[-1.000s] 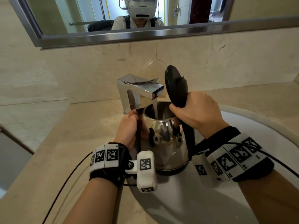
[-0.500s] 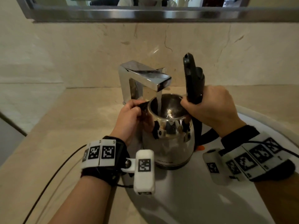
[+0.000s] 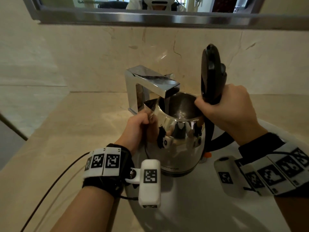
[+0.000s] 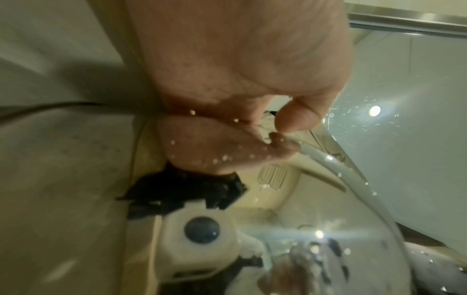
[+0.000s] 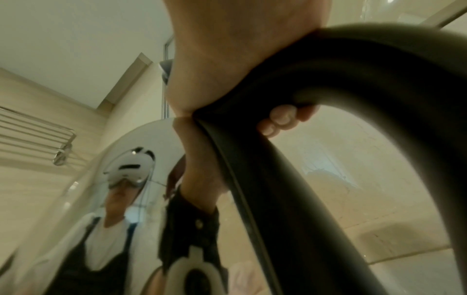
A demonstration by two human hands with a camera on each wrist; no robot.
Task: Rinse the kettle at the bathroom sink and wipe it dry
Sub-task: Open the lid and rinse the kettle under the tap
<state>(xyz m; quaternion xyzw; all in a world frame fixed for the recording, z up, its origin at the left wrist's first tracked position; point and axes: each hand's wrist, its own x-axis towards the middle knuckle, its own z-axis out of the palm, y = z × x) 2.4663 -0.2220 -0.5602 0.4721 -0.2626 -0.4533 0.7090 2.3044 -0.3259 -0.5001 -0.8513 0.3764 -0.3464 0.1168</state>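
Observation:
A shiny steel kettle (image 3: 177,144) stands in the white basin (image 3: 200,206) with its mouth under the square chrome tap (image 3: 150,82). A thin stream of water falls into it. Its black lid (image 3: 211,72) is hinged open and stands upright. My left hand (image 3: 143,121) grips the kettle at its spout. In the left wrist view the thumb and fingers (image 4: 290,117), wet with drops, pinch the rim. My right hand (image 3: 217,111) is wrapped round the top of the black handle (image 5: 328,99).
A beige marble counter (image 3: 75,139) surrounds the basin and meets a marble wall behind the tap. A steel-framed mirror (image 3: 150,17) hangs above. A black cable trails from my left wrist across the counter.
Both hands keep their grips and the kettle stays under the tap. The kettle has turned a little, so the open lid now shows nearly edge-on.

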